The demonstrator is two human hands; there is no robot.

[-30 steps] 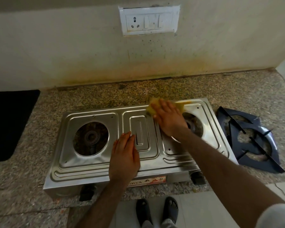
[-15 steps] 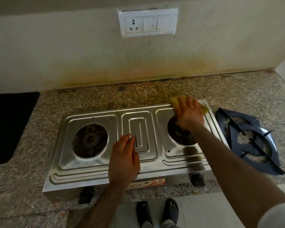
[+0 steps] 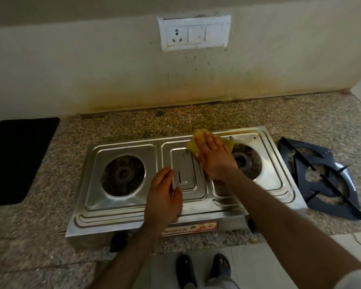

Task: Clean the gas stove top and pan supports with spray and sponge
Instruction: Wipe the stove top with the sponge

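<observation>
Yellow sponge (image 3: 196, 143), silver stove top (image 3: 117, 213)

You face a cream wall (image 3: 71, 65) stained yellow-brown along its foot and speckled with dark spots, carrying a white switch-and-socket plate (image 3: 194, 33). Below it runs a speckled granite counter (image 3: 300, 115) with a black mat (image 3: 17, 159) at your left. Pale floor tiles (image 3: 258, 265) show beneath the counter's edge. The light is dim and even.
</observation>
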